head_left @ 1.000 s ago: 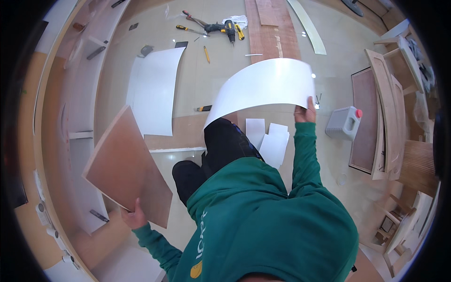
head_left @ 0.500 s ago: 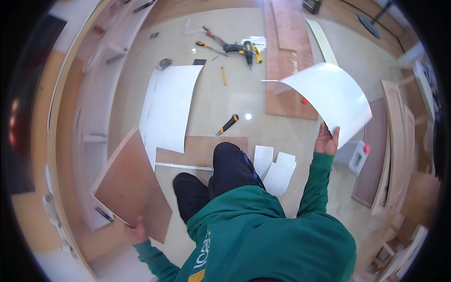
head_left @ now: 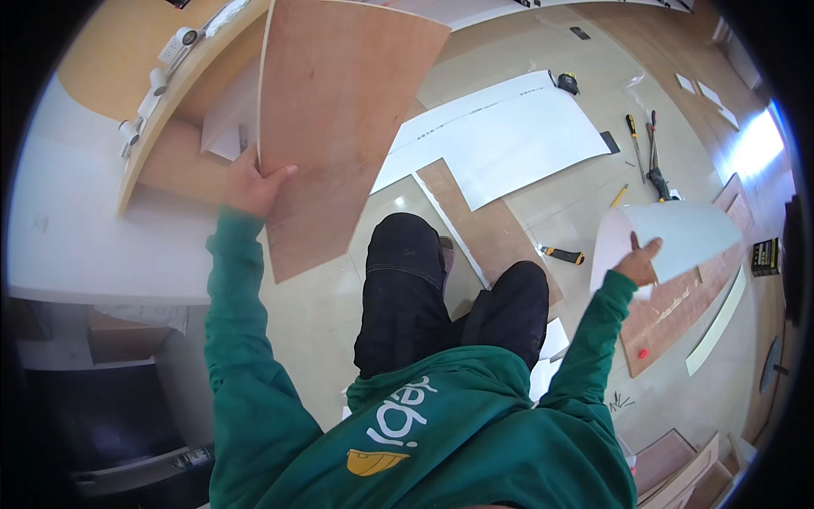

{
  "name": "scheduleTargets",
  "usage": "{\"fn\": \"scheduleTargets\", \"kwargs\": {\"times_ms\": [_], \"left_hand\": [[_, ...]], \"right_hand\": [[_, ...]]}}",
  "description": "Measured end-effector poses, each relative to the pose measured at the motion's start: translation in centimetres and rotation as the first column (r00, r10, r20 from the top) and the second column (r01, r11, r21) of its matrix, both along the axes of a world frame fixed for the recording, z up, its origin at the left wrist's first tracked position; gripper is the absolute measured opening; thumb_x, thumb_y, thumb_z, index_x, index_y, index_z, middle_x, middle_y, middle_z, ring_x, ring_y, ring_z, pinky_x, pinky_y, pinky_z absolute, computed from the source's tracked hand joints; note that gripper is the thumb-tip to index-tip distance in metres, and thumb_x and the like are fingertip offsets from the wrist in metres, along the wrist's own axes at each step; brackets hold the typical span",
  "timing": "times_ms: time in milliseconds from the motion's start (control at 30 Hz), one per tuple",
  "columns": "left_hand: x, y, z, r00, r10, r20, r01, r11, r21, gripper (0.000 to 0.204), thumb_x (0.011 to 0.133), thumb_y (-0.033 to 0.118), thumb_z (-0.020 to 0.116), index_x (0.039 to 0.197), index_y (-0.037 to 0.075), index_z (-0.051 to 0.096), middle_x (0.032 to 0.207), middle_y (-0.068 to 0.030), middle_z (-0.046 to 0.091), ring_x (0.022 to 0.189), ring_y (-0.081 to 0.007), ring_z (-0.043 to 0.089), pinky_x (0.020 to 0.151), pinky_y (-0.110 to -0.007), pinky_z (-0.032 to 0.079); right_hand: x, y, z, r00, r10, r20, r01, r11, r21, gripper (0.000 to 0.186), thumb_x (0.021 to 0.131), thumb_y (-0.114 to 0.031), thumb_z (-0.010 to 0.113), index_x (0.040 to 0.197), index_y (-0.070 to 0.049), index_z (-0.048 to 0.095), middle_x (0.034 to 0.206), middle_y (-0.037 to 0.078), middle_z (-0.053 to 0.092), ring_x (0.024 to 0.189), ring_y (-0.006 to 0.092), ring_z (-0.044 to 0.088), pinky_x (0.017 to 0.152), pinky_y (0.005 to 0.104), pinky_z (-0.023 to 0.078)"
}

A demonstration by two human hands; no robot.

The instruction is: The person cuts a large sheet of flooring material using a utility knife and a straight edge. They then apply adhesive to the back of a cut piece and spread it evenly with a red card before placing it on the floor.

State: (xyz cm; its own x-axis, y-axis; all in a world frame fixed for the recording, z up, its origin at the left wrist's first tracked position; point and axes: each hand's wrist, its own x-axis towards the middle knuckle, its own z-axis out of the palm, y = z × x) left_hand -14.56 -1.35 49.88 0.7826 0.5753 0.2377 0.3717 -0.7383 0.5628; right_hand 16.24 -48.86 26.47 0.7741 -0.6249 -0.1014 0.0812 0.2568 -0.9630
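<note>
The person's left forearm [head_left: 236, 271], in a green sleeve, rises almost straight up from a bent elbow, and the left hand [head_left: 253, 185] at its end is closed in a grip, with the thumb laid out toward the right and the other fingers mostly hidden. The right forearm [head_left: 598, 335] slants up and outward, its right hand [head_left: 638, 261] lower than the left one, gripping with one digit pointing up and another angled up to the right. Below them the dark-trousered legs are bent, left knee [head_left: 405, 231] and right knee [head_left: 527, 284] apart.
</note>
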Motion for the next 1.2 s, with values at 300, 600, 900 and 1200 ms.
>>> {"fn": "scheduleTargets", "kwargs": {"times_ms": [300,600,900,1200], "left_hand": [[9.6,10.8,-8.8,0.990,-0.111,-0.089,0.086,0.964,-0.251,0.054,0.080,0.009,0.078,0.126,-0.007,0.054,0.115,-0.0129,0.067,0.103,-0.0179,0.064,0.091,-0.032,0.052],[17.6,15.1,-12.5,0.939,-0.033,-0.343,-0.071,0.955,-0.287,0.043,0.079,0.014,0.077,0.113,-0.008,0.062,0.102,-0.0179,0.071,0.093,-0.0224,0.068,0.082,-0.035,0.054],[11.8,9.5,-4.1,0.982,-0.158,-0.106,0.114,0.935,-0.337,0.050,0.088,0.036,0.066,0.120,-0.001,0.061,0.106,-0.0197,0.070,0.100,-0.0376,0.067,0.085,-0.046,0.051],[4.7,2.2,12.7,0.811,-0.038,-0.583,-0.097,0.976,-0.198,0.065,0.071,0.030,0.078,0.122,-0.006,0.057,0.094,-0.0311,0.067,0.088,-0.0492,0.064,0.077,-0.052,0.052]], "right_hand": [[-1.9,3.8,-3.4,0.932,0.332,-0.145,-0.362,0.877,-0.315,0.049,0.096,-0.029,0.063,0.120,0.014,0.056,0.108,0.020,0.064,0.086,0.0253,0.068,0.061,0.0367,0.063],[-10.2,0.9,5.2,0.881,0.304,-0.362,-0.456,0.750,-0.479,0.041,0.098,-0.026,0.061,0.124,0.006,0.057,0.110,0.015,0.065,0.091,0.0217,0.067,0.068,0.0356,0.062],[-16.9,-8.0,25.7,0.752,0.103,-0.651,-0.422,0.834,-0.356,0.034,0.097,-0.023,0.061,0.118,0.003,0.061,0.103,0.013,0.067,0.081,0.0211,0.068,0.058,0.0343,0.060],[-23.7,-10.1,34.1,0.417,-0.159,-0.895,-0.350,0.880,-0.320,0.048,0.091,-0.034,0.067,0.114,0.007,0.061,0.087,0.015,0.068,0.067,0.0227,0.066,0.048,0.0341,0.053]]}}
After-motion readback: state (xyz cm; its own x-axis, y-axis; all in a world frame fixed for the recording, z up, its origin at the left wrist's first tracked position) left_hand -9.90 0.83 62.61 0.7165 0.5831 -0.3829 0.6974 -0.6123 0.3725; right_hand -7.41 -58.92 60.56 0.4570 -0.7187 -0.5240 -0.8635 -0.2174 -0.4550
